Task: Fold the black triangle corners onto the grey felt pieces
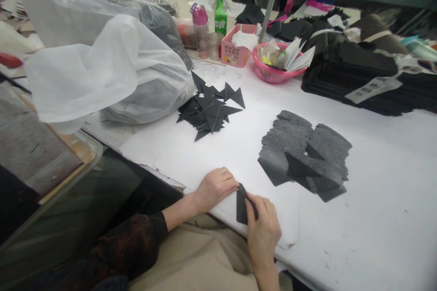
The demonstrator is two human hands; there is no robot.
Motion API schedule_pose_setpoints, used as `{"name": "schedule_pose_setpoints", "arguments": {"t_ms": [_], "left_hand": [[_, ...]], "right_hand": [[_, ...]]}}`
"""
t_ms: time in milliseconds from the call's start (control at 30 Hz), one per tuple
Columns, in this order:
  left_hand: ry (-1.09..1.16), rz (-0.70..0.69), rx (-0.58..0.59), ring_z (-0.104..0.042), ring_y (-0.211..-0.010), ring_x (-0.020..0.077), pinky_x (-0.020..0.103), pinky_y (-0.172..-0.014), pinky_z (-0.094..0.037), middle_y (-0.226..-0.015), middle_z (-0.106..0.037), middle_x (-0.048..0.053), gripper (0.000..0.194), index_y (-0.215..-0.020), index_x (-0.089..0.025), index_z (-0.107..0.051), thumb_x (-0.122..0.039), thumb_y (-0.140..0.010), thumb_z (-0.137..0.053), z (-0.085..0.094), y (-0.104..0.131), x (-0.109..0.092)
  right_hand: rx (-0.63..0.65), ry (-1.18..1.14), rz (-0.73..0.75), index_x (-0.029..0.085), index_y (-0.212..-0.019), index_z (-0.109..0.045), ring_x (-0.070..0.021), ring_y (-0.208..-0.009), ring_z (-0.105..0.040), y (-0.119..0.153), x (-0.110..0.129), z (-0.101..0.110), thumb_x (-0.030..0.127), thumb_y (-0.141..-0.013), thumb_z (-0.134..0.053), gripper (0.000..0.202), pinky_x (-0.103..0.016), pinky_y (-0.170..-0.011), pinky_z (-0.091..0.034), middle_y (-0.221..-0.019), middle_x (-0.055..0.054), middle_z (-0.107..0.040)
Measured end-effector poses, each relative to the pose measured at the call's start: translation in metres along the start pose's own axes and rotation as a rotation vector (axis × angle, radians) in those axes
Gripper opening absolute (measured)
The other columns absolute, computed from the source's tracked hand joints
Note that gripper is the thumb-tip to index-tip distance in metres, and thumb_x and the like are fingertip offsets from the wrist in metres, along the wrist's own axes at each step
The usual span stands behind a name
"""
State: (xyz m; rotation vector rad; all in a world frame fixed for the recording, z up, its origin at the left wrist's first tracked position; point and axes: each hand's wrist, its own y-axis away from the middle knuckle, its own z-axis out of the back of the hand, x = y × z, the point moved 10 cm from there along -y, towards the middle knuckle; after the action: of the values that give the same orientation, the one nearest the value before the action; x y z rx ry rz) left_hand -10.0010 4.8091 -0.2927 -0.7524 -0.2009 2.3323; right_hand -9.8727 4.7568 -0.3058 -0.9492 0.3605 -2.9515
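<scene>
A small folded black fabric piece [241, 207] lies at the table's near edge between my two hands. My left hand [218, 185] pinches its upper left corner with closed fingers. On its right side, my right hand [264, 223] grips the folded edge between thumb and fingers. Ahead and to the left is a loose pile of black triangular pieces [208, 111]. To the right, flat dark grey pieces [290, 134] lie in overlapping rows, with a few black folded pieces [303, 168] on top of them.
A large whitish plastic bag [150, 86] bulges at the left. Toward the back stand a pink bottle [200, 32], a green bottle [220, 18], a pink box [235, 50] and a pink basin [273, 75]. Stacked black fabric [362, 72] sits back right. A metal pole [271, 4] rises behind.
</scene>
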Motion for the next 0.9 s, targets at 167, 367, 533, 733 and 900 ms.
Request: {"name": "schedule_pose_setpoints", "arguments": {"t_ms": [167, 367, 533, 733, 900], "left_hand": [[-0.055, -0.060, 0.012, -0.055, -0.084, 0.0170, 0.029, -0.075, -0.045, -0.086, -0.063, 0.003, 0.016, -0.105, -0.017, -0.063, -0.026, -0.098, -0.052, 0.000, 0.002, -0.002], [-0.143, -0.112, 0.032, -0.055, -0.084, 0.0164, 0.029, -0.074, -0.044, -0.085, -0.063, 0.002, 0.020, -0.110, -0.020, -0.064, -0.021, -0.100, -0.046, -0.003, 0.004, -0.005], [-0.140, -0.128, 0.021, -0.055, -0.086, 0.0166, 0.030, -0.073, -0.044, -0.087, -0.064, 0.003, 0.019, -0.109, -0.018, -0.063, -0.020, -0.100, -0.046, -0.002, 0.005, -0.009], [-0.143, -0.145, 0.030, -0.055, -0.083, 0.0156, 0.030, -0.073, -0.044, -0.085, -0.062, 0.003, 0.016, -0.102, -0.016, -0.062, -0.017, -0.099, -0.047, -0.002, 0.005, -0.012], [-0.154, -0.149, 0.026, -0.056, -0.082, 0.0161, 0.030, -0.072, -0.045, -0.083, -0.062, 0.004, 0.015, -0.102, -0.015, -0.061, -0.015, -0.098, -0.046, -0.001, 0.006, -0.015]], "right_hand": [[-0.055, -0.029, 0.030, 0.021, -0.104, -0.066, -0.0159, -0.091, -0.055, 0.001, 0.003, 0.004, 0.028, -0.094, -0.052, 0.019, -0.029, -0.083, -0.043, -0.096, -0.004, -0.065], [-0.062, -0.026, 0.051, 0.021, -0.101, -0.068, -0.0150, -0.089, -0.055, 0.002, 0.006, 0.005, 0.024, -0.093, -0.054, 0.017, -0.028, -0.082, -0.044, -0.094, -0.004, -0.064], [-0.082, -0.004, 0.090, 0.021, -0.101, -0.068, -0.0151, -0.088, -0.053, 0.004, 0.009, 0.005, 0.020, -0.092, -0.055, 0.016, -0.028, -0.080, -0.043, -0.094, -0.004, -0.063], [-0.073, 0.038, 0.130, 0.019, -0.118, -0.061, -0.0172, -0.092, -0.053, 0.006, 0.008, 0.001, 0.018, -0.092, -0.055, 0.027, -0.031, -0.085, -0.042, -0.098, -0.006, -0.063], [-0.044, 0.091, 0.170, 0.025, -0.121, -0.063, -0.0179, -0.088, -0.052, 0.008, 0.008, -0.003, 0.019, -0.093, -0.053, 0.031, -0.031, -0.081, -0.042, -0.094, -0.006, -0.060]]}}
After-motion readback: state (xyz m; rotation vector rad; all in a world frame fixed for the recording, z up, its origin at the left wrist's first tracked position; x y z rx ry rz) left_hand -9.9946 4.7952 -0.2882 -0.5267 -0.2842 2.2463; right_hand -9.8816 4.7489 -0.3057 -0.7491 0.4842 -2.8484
